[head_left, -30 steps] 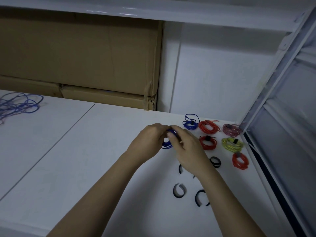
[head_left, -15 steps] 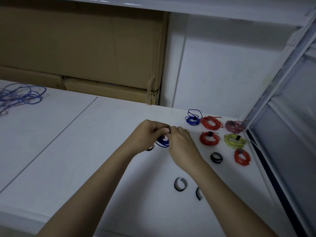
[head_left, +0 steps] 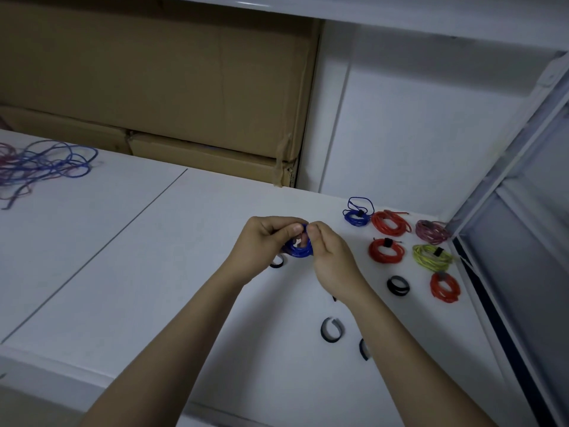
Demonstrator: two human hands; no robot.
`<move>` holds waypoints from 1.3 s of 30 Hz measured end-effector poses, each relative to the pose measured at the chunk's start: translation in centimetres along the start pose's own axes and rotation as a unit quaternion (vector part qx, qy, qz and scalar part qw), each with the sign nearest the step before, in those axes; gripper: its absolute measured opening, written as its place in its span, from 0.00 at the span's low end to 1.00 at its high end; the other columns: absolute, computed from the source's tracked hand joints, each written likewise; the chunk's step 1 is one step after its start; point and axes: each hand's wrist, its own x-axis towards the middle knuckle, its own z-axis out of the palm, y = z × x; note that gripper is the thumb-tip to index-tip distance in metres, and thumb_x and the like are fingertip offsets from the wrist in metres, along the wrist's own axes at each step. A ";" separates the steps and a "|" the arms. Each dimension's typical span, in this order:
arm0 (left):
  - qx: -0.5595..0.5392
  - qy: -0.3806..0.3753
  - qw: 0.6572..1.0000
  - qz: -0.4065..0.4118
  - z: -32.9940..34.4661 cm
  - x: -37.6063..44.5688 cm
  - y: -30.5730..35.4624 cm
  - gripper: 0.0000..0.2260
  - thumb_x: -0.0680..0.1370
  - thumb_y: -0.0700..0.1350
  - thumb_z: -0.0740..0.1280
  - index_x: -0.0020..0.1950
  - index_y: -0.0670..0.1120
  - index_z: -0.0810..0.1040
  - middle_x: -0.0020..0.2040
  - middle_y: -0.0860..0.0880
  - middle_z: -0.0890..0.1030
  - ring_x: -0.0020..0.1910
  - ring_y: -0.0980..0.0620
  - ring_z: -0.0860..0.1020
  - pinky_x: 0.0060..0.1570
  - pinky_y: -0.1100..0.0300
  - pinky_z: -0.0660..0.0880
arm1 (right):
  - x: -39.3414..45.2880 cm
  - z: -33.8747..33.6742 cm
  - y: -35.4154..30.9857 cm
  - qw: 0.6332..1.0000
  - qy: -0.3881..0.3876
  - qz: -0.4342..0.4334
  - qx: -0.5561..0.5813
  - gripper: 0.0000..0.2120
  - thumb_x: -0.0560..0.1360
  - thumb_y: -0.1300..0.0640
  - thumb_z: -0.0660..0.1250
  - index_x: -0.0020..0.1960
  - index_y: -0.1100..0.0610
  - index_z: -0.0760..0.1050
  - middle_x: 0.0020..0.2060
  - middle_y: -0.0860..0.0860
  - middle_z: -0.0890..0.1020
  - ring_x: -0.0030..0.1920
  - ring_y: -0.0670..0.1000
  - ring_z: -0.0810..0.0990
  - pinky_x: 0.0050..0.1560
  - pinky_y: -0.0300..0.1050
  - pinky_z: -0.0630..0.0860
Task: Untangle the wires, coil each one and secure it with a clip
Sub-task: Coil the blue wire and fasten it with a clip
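- The left hand (head_left: 264, 241) and the right hand (head_left: 331, 255) meet over the middle of the white tabletop (head_left: 154, 272), thumbs tip to tip, and both pinch a small blue wire coil (head_left: 298, 249) held between them just above the surface.
- Fingers of both hands curl around the top of that coil; its lower loops hang free beneath the thumbs.
- A loose black clip (head_left: 277, 261) lies on the tabletop at about 8 o'clock of the held coil, partly hidden by the left hand.
- At 3 o'clock of the hands lie the finished coils: a blue one with a stray loop (head_left: 357, 214), a red one (head_left: 390, 223) touching or just beside it, a pinkish one (head_left: 431, 232), a second red one (head_left: 386, 250), a yellow-green one (head_left: 432, 257) and a third red one (head_left: 445, 286) nearest the tabletop's right edge.
- Dark bands cross several of these coils.
- More open black clips lie at 5 o'clock of the hands: one (head_left: 398, 285) beside the third red coil, one (head_left: 332, 329) nearer the viewer, one (head_left: 364, 349) half hidden by the right forearm.
- A tangle of blue and reddish wires (head_left: 40, 167) lies well apart at 10 o'clock, by the far left edge.
- Cardboard boxes (head_left: 154, 87) stand behind the tabletop at 11 o'clock.
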 end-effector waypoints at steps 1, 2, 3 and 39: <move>0.007 0.006 1.000 0.006 0.2 0.0 -0.1 0.10 0.80 0.36 0.63 0.48 0.42 0.84 0.42 0.43 0.83 0.41 0.53 0.80 0.46 0.55 0.78 | 0.1 0.3 0.0 1.000 0.011 0.010 0.008 0.15 0.83 0.54 0.51 0.43 0.56 0.71 0.38 0.48 0.76 0.39 0.43 0.72 0.39 0.30 0.67; 0.018 0.012 1.000 0.016 0.3 0.0 -0.2 0.09 0.80 0.36 0.63 0.47 0.40 0.83 0.41 0.42 0.82 0.40 0.53 0.78 0.46 0.53 0.78 | 0.3 0.4 -0.1 1.000 0.019 0.020 0.014 0.16 0.84 0.53 0.50 0.41 0.54 0.70 0.38 0.47 0.75 0.39 0.43 0.72 0.38 0.29 0.66; 0.031 0.020 0.999 0.026 0.5 -0.1 -0.2 0.09 0.80 0.36 0.63 0.46 0.41 0.83 0.40 0.43 0.82 0.38 0.54 0.77 0.47 0.52 0.77 | 0.4 0.6 -0.2 0.999 0.019 0.028 0.020 0.16 0.84 0.53 0.50 0.40 0.52 0.68 0.37 0.46 0.74 0.39 0.43 0.72 0.37 0.28 0.66; 0.218 0.036 0.975 -0.012 0.5 2.0 -2.2 0.02 0.76 0.42 0.70 0.44 0.45 0.78 0.41 0.54 0.81 0.36 0.57 0.80 0.37 0.59 0.79 | 2.2 -3.2 1.8 0.990 -0.133 0.030 -0.029 0.15 0.83 0.55 0.53 0.40 0.52 0.71 0.43 0.48 0.73 0.41 0.42 0.71 0.43 0.27 0.66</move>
